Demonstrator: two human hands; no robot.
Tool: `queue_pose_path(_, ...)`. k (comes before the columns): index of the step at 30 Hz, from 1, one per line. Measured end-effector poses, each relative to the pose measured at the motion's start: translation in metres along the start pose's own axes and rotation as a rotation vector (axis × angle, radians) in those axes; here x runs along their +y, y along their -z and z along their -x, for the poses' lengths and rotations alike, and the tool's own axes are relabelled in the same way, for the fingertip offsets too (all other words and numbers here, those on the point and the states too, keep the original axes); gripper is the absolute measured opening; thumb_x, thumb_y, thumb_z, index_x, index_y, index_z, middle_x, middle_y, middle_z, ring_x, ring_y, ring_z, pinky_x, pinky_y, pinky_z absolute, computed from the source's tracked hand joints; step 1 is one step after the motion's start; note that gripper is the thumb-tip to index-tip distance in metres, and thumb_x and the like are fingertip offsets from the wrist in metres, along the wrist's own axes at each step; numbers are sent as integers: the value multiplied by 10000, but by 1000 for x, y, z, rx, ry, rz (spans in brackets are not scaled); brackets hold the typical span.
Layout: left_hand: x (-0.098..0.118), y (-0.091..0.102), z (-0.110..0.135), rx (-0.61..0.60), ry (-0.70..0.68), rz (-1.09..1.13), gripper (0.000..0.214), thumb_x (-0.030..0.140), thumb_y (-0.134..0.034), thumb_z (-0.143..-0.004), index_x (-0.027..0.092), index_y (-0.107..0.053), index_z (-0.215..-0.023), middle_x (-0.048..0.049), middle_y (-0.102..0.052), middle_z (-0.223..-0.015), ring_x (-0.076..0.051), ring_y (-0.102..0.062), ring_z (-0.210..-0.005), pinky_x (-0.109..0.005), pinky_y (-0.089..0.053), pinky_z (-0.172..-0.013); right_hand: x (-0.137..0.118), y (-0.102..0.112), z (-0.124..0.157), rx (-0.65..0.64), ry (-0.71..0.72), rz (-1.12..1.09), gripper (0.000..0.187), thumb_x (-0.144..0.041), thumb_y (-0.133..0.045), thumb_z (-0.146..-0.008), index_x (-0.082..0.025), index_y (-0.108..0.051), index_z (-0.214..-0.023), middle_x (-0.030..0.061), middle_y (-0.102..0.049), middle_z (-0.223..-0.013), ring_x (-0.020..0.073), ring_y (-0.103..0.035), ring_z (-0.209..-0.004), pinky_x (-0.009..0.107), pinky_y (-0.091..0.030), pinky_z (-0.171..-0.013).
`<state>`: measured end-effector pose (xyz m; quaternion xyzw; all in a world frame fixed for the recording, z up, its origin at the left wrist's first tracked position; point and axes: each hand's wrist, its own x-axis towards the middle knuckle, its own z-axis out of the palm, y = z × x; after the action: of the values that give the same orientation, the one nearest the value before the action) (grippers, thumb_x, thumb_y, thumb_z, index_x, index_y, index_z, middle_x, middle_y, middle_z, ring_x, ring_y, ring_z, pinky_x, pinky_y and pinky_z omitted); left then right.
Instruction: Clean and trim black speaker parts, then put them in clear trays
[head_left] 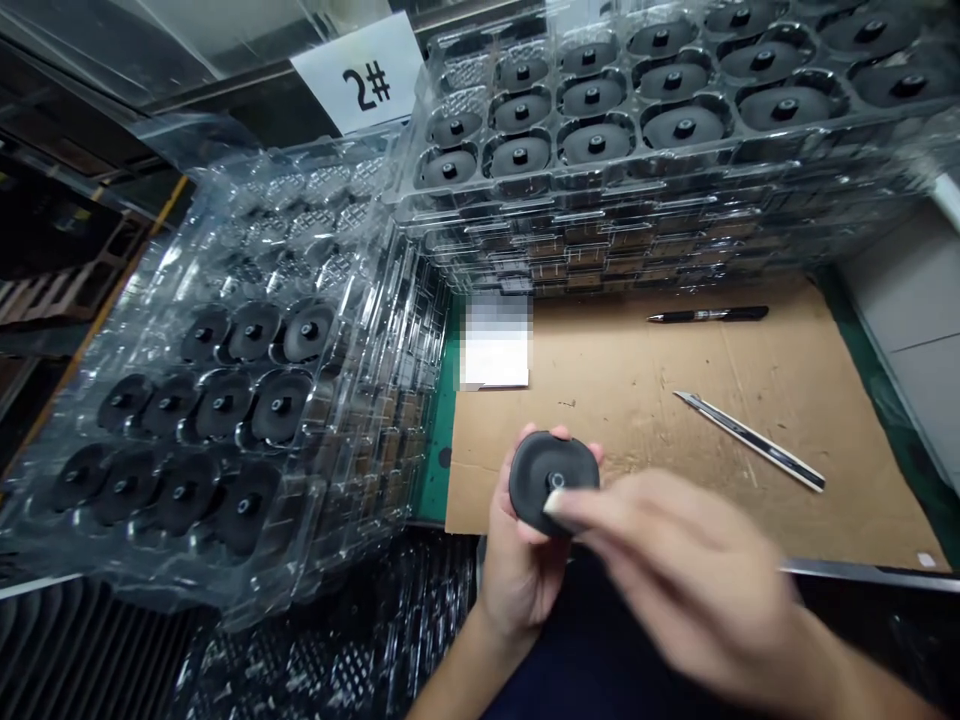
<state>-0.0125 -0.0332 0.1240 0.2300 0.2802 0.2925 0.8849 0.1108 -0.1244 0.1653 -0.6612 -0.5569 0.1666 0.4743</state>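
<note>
A round black disc with a raised hub at its centre rests in my left hand, whose fingers curl round its rim from behind. My right hand reaches over from the right, smeared by motion. Its fingers look pressed together, their pale tips at the edge of the hub. Whether something small is pinched there cannot be made out. Beneath the disc lies a cardboard sheet on a green surface.
Stacked clear plastic trays of black discs stand at the left and along the back. On the cardboard lie a pen, a slim cutter knife and a pixelated white paper. A "2#" sign stands behind.
</note>
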Motion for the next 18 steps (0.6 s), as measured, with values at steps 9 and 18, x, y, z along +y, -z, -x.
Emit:
queue_pose_path(9,2,2,-1,-71,-83,-43,547,305,-780,-641,326,-574,-1147,6,-608,-1182,-281,-575,-1112,-377,-469,-974,-10,4,-3,-42,39,-16,291,-68,-508,-841,-149,-592,-1108,55,-626,-869,121,-570,-778,235,-473,-708)
queue_pose_path(18,9,7,-1,-90,13,-17,534,394,-764,-628,332,-592,-1129,9,-594,-1197,-276,-587,-1095,-343,-504,-927,22,1,34,-469,-494,-287,209,-308,-466,-908,-275,-663,-968,-3,-633,-834,115,-596,-767,229,-445,-674)
